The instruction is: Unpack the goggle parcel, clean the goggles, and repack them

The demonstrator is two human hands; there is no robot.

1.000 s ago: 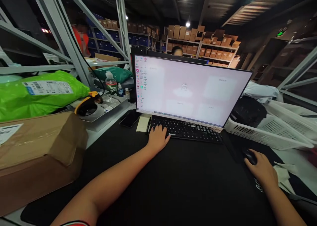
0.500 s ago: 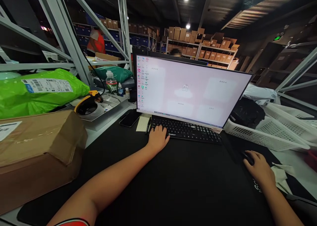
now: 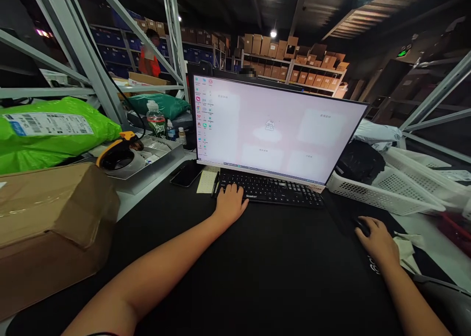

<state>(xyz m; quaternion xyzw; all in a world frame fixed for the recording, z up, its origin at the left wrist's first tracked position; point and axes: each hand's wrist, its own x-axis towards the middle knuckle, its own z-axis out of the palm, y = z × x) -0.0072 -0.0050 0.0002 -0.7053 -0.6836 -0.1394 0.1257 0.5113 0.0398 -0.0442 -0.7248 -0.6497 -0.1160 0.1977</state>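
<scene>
My left hand point(image 3: 230, 204) rests palm down at the left end of the black keyboard point(image 3: 279, 191), its fingers spread over the keys. On the right, my right hand point(image 3: 379, 240) is wrapped over a black computer mouse point(image 3: 363, 226), which is partly hidden under the fingers. Behind the keyboard stands a monitor point(image 3: 279, 130) showing a pale pink desktop with icons down its left side. A pen point(image 3: 215, 184) and a yellow notepad point(image 3: 206, 181) lie just left of the keyboard, with a dark phone point(image 3: 187, 173) beyond them.
A cardboard box point(image 3: 55, 223) and a green parcel point(image 3: 55, 130) fill the left side. A tape dispenser point(image 3: 116, 155) sits in an open box near a bottle point(image 3: 156, 120). White baskets point(image 3: 386, 196) stand at right, crumpled cloth point(image 3: 406, 252) beside my right hand. A person point(image 3: 149, 59) is in the background.
The whole view has shifted slightly, so things appear a little further left and up. Both hands keep their places on the keyboard and mouse. The background person has changed posture.
</scene>
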